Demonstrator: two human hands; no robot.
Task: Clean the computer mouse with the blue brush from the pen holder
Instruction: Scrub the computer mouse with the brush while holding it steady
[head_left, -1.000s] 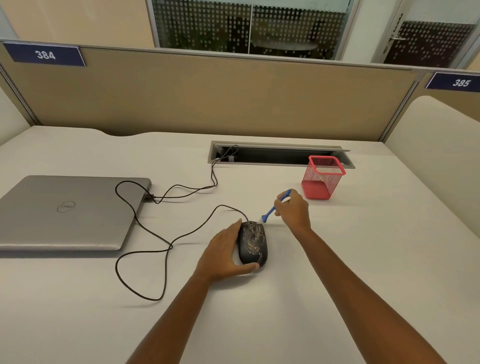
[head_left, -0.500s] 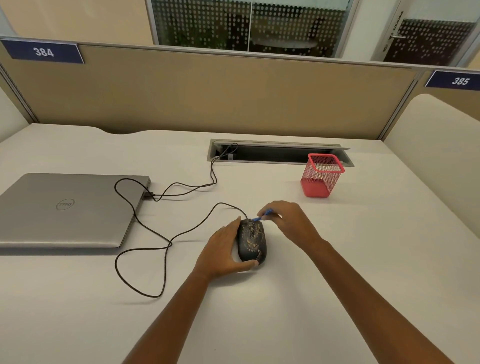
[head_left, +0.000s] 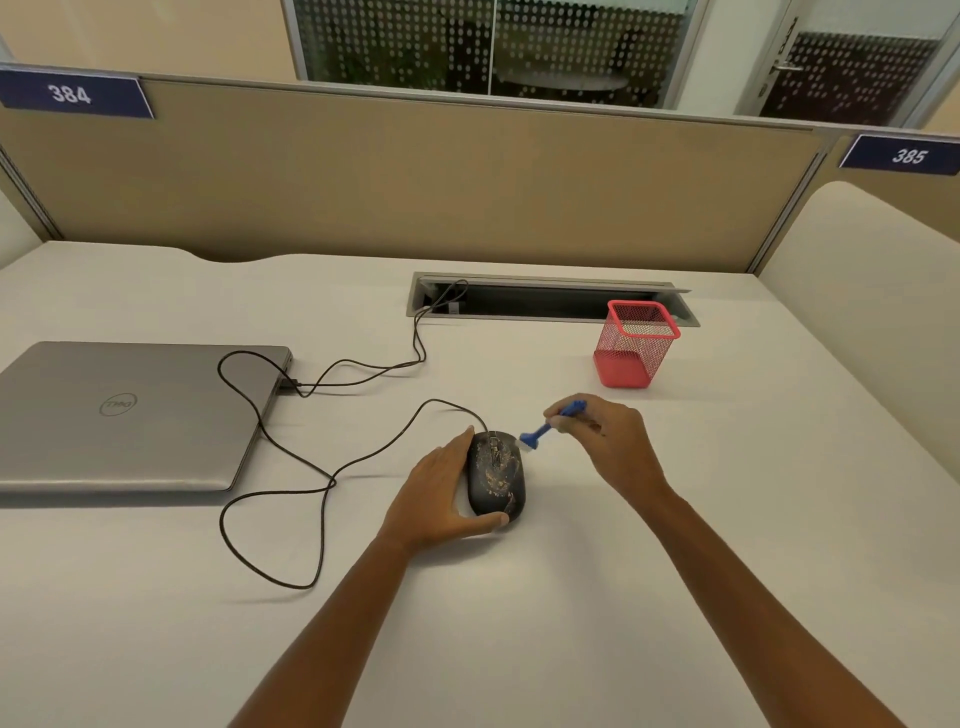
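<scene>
two hands on the job; left hand cups the black mouse from its left side, thumb at the near end, pinning it on the desk; right hand pinches the blue brush, head at the mouse's front right edge; red mesh pen holder behind.

Closed silver laptop sits far left on white desk — logo on lid, black cable plugged into its right edge. That cable runs up into open cable tray recessed in desk's back half. Tan partition behind — blue tags reading 384 and 385 on top corners. Dotted frosted glass beyond, door handle upper right.
</scene>
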